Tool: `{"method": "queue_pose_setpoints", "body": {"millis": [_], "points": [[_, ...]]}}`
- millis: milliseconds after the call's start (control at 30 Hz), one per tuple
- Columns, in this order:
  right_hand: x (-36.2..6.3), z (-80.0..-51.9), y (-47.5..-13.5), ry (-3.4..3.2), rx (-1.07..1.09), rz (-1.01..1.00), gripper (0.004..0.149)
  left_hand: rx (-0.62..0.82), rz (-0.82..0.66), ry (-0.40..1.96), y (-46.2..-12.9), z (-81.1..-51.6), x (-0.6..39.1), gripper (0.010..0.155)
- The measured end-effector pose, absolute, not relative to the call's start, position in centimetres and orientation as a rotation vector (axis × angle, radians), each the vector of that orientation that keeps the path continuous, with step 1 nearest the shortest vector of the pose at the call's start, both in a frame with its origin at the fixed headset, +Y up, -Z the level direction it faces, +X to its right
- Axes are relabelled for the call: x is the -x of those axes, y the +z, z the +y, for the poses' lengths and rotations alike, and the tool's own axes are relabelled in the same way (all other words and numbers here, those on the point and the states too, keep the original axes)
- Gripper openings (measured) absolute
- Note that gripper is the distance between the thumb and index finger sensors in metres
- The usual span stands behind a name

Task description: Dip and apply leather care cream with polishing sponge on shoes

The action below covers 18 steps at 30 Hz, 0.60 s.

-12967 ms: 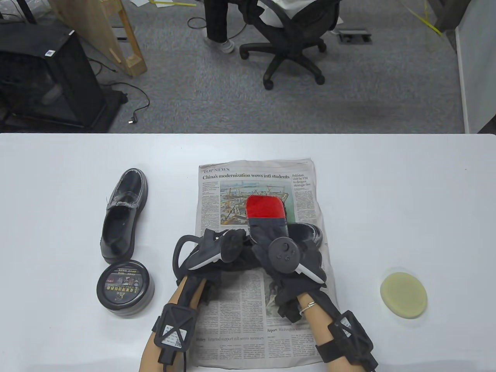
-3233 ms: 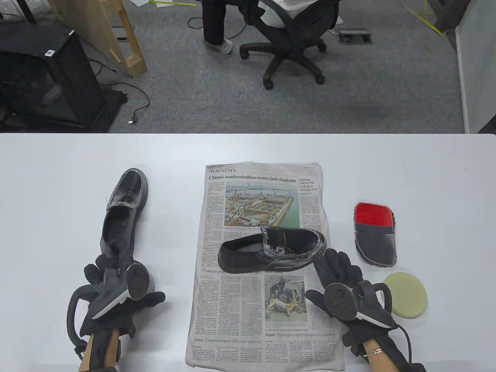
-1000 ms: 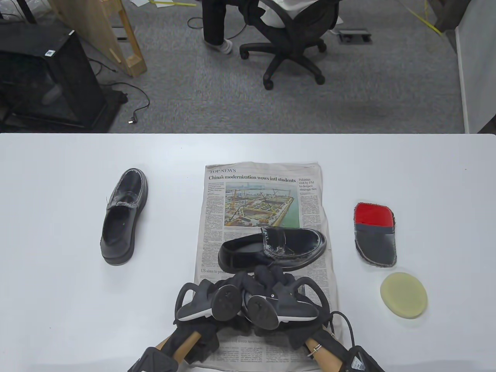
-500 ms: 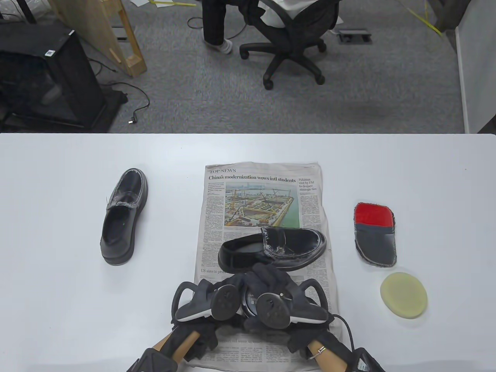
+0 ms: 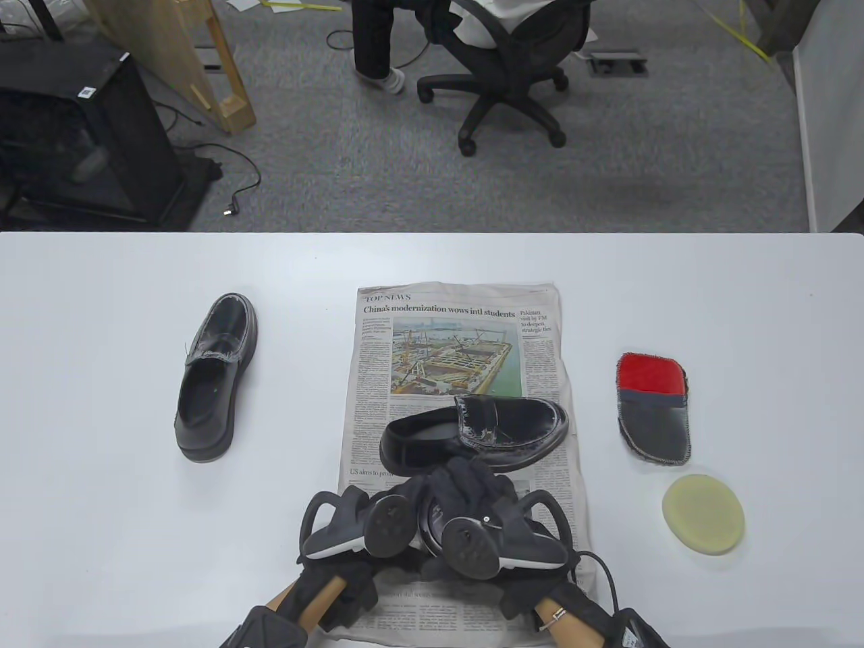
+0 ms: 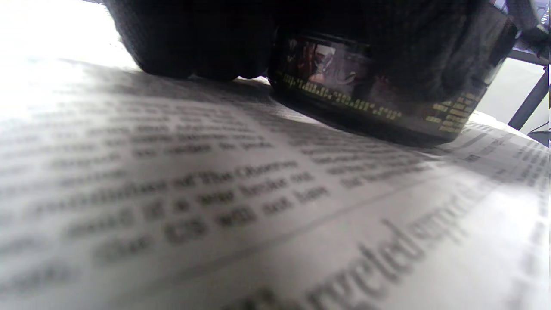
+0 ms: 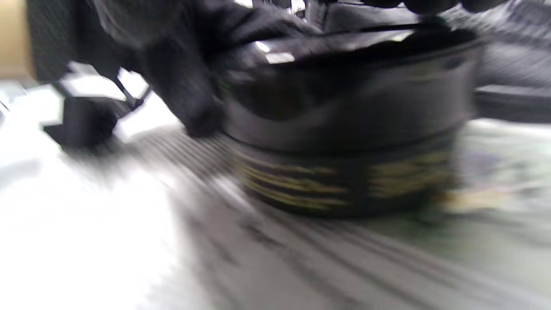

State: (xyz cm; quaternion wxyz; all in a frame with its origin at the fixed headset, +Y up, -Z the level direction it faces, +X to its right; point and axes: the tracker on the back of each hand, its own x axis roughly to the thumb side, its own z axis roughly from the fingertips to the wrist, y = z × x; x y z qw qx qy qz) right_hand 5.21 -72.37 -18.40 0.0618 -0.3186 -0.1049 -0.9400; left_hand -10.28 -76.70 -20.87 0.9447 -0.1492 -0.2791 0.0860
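Observation:
The black cream tin point(image 5: 426, 523) with gold lettering stands on the newspaper point(image 5: 459, 337) near the table's front edge, mostly hidden under both gloved hands. My left hand point(image 5: 403, 491) grips its left side. My right hand point(image 5: 474, 482) lies curled over its lid. The left wrist view shows the tin point(image 6: 379, 107) sitting flat on the print; the right wrist view shows the same tin point(image 7: 344, 142), blurred, with gloved fingers point(image 7: 181, 64) on its rim. A black loafer point(image 5: 472, 432) lies on the paper just beyond the hands. The round yellow sponge point(image 5: 703, 514) rests at the right.
A second black loafer point(image 5: 216, 378) stands on the table at the left. A red and grey polishing mitt point(image 5: 653, 408) lies just beyond the sponge. Beyond the table's far edge is an office chair point(image 5: 506, 81) with a seated person.
The tin has gone from the table's left onto the newspaper and both hands have closed on it. In the last half second my right hand has turned slightly on the lid.

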Motion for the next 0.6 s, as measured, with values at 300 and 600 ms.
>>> {"method": "queue_pose_setpoints", "body": {"millis": [300,600], "points": [[-5.9,-71.5,-19.0,-3.089,1.224,-0.411,0.062,0.308,-0.57,0.184,-20.9,-76.8,10.4,0.11],[-4.6,-72.3,-18.4,-2.934,1.078,-0.161,0.091,0.311,-0.569,0.187,-20.9,-76.8,10.4,0.109]]}}
